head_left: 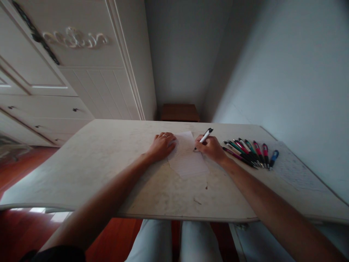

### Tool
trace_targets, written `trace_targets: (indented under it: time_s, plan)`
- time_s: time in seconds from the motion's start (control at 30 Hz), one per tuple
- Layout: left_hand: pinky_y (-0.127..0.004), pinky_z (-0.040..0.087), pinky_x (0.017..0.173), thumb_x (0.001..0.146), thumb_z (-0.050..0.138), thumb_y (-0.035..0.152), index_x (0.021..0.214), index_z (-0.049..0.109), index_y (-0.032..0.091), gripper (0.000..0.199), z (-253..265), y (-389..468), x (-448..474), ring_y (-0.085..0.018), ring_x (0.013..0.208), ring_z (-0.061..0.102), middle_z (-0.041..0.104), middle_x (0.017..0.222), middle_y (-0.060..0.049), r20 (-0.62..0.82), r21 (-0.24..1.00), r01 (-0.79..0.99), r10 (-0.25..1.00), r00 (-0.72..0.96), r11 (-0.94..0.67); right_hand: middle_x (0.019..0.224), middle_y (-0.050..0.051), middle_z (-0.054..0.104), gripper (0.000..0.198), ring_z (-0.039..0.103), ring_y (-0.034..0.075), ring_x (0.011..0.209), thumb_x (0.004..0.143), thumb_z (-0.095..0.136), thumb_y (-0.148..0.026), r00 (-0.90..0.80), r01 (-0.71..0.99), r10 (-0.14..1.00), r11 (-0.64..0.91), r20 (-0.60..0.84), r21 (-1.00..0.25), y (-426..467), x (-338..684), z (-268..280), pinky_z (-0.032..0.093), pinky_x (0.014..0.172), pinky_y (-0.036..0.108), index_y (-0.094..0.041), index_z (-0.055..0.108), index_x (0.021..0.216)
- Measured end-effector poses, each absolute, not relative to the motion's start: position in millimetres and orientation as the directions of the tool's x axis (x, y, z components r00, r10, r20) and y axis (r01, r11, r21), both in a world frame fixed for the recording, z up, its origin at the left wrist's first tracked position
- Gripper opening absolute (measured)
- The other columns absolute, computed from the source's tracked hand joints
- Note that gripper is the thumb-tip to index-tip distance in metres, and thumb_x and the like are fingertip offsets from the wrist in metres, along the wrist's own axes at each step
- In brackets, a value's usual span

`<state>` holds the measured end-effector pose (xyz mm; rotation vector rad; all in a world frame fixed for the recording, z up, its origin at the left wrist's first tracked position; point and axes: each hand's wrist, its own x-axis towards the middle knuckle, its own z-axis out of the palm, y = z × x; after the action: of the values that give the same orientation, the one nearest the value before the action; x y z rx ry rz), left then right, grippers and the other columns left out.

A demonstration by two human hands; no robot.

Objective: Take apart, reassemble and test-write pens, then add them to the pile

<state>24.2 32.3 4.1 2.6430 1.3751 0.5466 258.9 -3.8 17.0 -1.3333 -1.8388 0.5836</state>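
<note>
A sheet of paper (pixel 188 163) lies on the table in front of me, with faint marks on its upper part that I cannot read. My left hand (pixel 163 145) rests palm down at the paper's left edge, fingers stretched out, a ring on one finger. In my right hand (pixel 212 147) is a white pen (pixel 205 136) with black ends, gripped between thumb and fingers. It slants, its tip on or just above the right side of the paper. Beside my right hand lies a fan of several pens (pixel 247 152) in pink, green, black, white and blue.
Another sheet covered with writing (pixel 297 169) lies at the table's right side, against the wall (pixel 308 72). The pale table (pixel 95 167) has worn marks near its front edge. A white cabinet (pixel 89 91) stands behind left, and a brown wooden box-like piece (pixel 180 112) sits beyond the table.
</note>
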Motion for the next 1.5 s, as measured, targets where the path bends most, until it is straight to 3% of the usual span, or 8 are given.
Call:
trace_targets:
  time_s: [0.27,0.37,0.5,0.73,0.9,1.17,1.4,1.5]
  plan:
    - [-0.044,0.038,0.099,0.091,0.046,0.031,0.116,0.063,0.023,0.031,6,31,25,-0.026,0.119,0.05,0.059,0.128,-0.008,0.255,0.257,0.777,0.816,0.519,-0.575,0.06,0.0,0.058,0.025,0.049,0.012,0.053,0.078,0.057,-0.038,-0.355,0.434,0.906,0.378,0.23,-0.818,-9,254,14,0.038,0.052,0.023,-0.015,0.063,0.07]
    - [-0.044,0.038,0.099,0.091,0.046,0.031,0.116,0.063,0.023,0.031,6,31,24,-0.026,0.118,0.05,0.059,0.128,-0.008,0.256,0.262,0.772,0.813,0.522,-0.578,0.063,0.001,0.062,0.024,0.053,0.013,0.056,0.08,0.056,-0.036,-0.3,0.514,0.903,0.423,0.306,-0.746,-4,257,14,0.039,0.055,0.024,-0.016,0.066,0.075]
    - [-0.044,0.038,0.098,0.091,0.045,0.032,0.116,0.062,0.022,0.031,4,32,24,-0.026,0.118,0.051,0.06,0.128,-0.007,0.268,0.255,0.763,0.802,0.534,-0.593,0.053,0.0,0.057,0.018,0.052,0.013,0.053,0.075,0.055,-0.028,-0.125,0.662,0.92,0.356,0.371,-0.659,-1,264,17,0.037,0.054,0.024,-0.017,0.062,0.061]
    - [-0.043,0.038,0.099,0.091,0.046,0.032,0.117,0.062,0.023,0.031,4,32,23,-0.026,0.118,0.05,0.059,0.129,-0.007,0.257,0.248,0.769,0.806,0.534,-0.589,0.05,-0.001,0.056,0.019,0.05,0.012,0.048,0.074,0.054,-0.031,-0.246,0.494,0.952,0.285,0.183,-0.822,-11,260,18,0.036,0.047,0.022,-0.017,0.059,0.061]
    - [-0.043,0.038,0.099,0.092,0.045,0.032,0.117,0.062,0.022,0.032,7,30,24,-0.026,0.118,0.05,0.059,0.129,-0.008,0.262,0.254,0.767,0.805,0.532,-0.589,0.055,0.001,0.059,0.027,0.052,0.013,0.049,0.077,0.055,-0.04,-0.184,0.445,0.955,0.292,0.233,-0.847,-8,256,14,0.04,0.049,0.024,-0.015,0.063,0.072]
    - [-0.044,0.037,0.1,0.091,0.046,0.03,0.117,0.062,0.021,0.032,6,30,23,-0.026,0.118,0.05,0.058,0.13,-0.008,0.244,0.229,0.773,0.803,0.543,-0.592,0.052,-0.002,0.055,0.029,0.053,0.014,0.045,0.078,0.058,-0.046,0.048,0.557,0.949,0.234,0.312,-0.797,-4,264,15,0.04,0.049,0.024,-0.018,0.055,0.075]
    - [-0.043,0.038,0.099,0.092,0.045,0.032,0.118,0.062,0.022,0.033,5,31,23,-0.026,0.119,0.05,0.058,0.131,-0.007,0.249,0.224,0.771,0.8,0.546,-0.596,0.053,-0.001,0.053,0.031,0.05,0.012,0.048,0.085,0.052,-0.044,-0.19,0.6,0.924,0.377,0.333,-0.705,-12,258,16,0.038,0.05,0.024,-0.018,0.055,0.069]
    - [-0.044,0.038,0.099,0.092,0.045,0.032,0.118,0.062,0.021,0.033,5,31,24,-0.027,0.118,0.05,0.059,0.13,-0.008,0.253,0.232,0.774,0.805,0.537,-0.589,0.057,-0.001,0.055,0.029,0.052,0.012,0.05,0.084,0.054,-0.043,-0.269,0.545,0.917,0.398,0.296,-0.738,-16,256,17,0.04,0.052,0.024,-0.018,0.056,0.07]
